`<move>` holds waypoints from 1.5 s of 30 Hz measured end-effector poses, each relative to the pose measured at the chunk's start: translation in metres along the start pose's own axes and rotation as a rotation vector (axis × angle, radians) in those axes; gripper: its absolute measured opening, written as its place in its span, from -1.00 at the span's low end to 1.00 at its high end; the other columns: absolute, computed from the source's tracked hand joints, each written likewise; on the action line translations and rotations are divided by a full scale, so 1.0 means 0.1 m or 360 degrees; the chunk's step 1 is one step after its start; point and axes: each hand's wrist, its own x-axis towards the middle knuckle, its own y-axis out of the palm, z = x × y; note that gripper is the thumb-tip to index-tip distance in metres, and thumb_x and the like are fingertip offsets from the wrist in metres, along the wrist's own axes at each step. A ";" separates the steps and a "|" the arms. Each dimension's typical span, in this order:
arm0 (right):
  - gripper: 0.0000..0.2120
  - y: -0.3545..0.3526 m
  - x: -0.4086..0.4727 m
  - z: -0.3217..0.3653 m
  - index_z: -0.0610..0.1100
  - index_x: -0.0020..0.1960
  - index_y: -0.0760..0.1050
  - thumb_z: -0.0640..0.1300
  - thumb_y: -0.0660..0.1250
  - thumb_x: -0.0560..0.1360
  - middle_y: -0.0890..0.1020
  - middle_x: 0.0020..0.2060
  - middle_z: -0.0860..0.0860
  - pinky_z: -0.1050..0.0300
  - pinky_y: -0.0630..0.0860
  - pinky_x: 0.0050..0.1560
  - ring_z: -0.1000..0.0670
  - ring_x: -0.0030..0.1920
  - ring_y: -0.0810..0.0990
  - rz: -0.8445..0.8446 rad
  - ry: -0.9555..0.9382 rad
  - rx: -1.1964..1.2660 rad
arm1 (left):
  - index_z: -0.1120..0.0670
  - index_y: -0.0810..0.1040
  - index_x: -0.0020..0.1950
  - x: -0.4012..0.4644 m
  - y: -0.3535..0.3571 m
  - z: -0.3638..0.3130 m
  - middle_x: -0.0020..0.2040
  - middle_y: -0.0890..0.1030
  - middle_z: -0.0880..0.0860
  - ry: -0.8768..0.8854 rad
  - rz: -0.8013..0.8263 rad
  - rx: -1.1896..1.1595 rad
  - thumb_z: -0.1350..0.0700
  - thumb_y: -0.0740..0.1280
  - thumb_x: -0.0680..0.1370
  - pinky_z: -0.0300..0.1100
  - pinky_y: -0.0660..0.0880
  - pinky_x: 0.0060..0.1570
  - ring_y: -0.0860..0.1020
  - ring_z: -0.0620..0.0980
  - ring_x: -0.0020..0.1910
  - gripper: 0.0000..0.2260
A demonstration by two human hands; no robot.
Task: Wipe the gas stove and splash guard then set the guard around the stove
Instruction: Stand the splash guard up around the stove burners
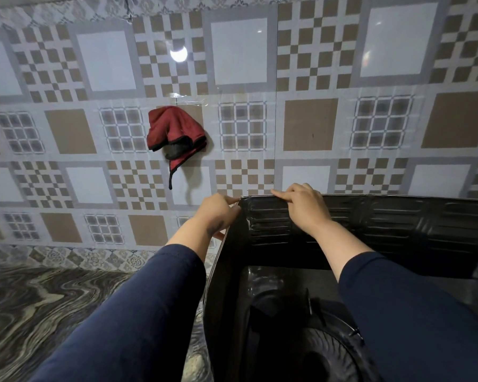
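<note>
Splash guard [398, 224]: one black ribbed guard, stood upright on the counter around the stove, its back panel close to the tiled wall and its left panel folded forward.
Gas stove [309, 351]: one, black, enclosed by the guard; one round burner is seen.
Left hand [218, 213]: fingers curled, the guard's top left corner is pinched from outside.
Right hand [301, 205]: fingers bent over the back panel's top edge, which is gripped just beside the corner.
Sleeves: two, dark blue.
Cloth [174, 133]: one red cloth with dark trim, hung on the wall [66, 133].
Counter [39, 307]: marbled, left of the guard.
</note>
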 end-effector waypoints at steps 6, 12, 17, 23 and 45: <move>-0.46 0.06 0.00 0.01 0.13 0.37 0.40 -0.38 0.13 0.55 0.58 0.09 0.02 -0.01 0.29 0.29 -0.04 0.12 0.45 -0.0015 -0.0048 -0.0090 | 0.00 0.42 0.41 0.03 -0.05 0.02 0.15 0.60 0.12 -0.0017 0.0021 0.0073 -0.01 0.19 0.61 -0.17 0.58 -0.40 0.60 0.09 0.02 -0.63; -0.47 0.08 0.01 0.00 0.13 0.34 0.43 -0.37 0.15 0.55 0.59 0.12 0.03 -0.03 0.28 0.29 -0.04 0.15 0.45 -0.0039 -0.0039 -0.0064 | 0.03 0.42 0.39 0.04 -0.06 0.01 0.16 0.58 0.14 -0.0003 0.0043 0.0113 0.04 0.19 0.61 -0.15 0.59 -0.37 0.62 0.12 -0.02 -0.65; -0.48 0.06 0.02 0.04 0.13 0.33 0.44 -0.38 0.13 0.55 0.59 0.08 0.01 0.00 0.30 0.22 -0.06 0.12 0.45 -0.0025 -0.0030 -0.0046 | 0.02 0.40 0.41 0.06 -0.07 -0.01 0.10 0.60 0.13 -0.0017 0.0092 0.0119 0.04 0.21 0.61 -0.19 0.56 -0.46 0.59 0.05 -0.12 -0.64; -0.39 0.01 0.05 0.11 0.12 0.33 0.45 -0.47 0.08 0.51 0.50 -0.08 0.03 0.05 0.31 0.13 -0.05 0.03 0.40 0.0012 -0.0013 -0.0071 | 0.07 0.44 0.38 0.05 -0.08 -0.03 -0.18 0.62 0.06 -0.0079 0.0157 -0.0025 0.15 0.26 0.58 -0.29 0.46 -0.64 0.58 -0.06 -0.35 -0.65; -0.50 0.05 -0.06 0.16 0.20 0.49 0.12 -0.11 0.12 0.60 0.36 0.38 -0.01 -0.12 0.04 0.45 -0.08 0.41 0.20 0.0245 0.0020 -0.0288 | 0.07 0.39 0.42 -0.03 -0.02 -0.04 0.21 0.55 0.15 0.0046 0.0051 0.0292 0.07 0.10 0.65 -0.01 0.59 -0.05 0.57 0.15 0.06 -0.65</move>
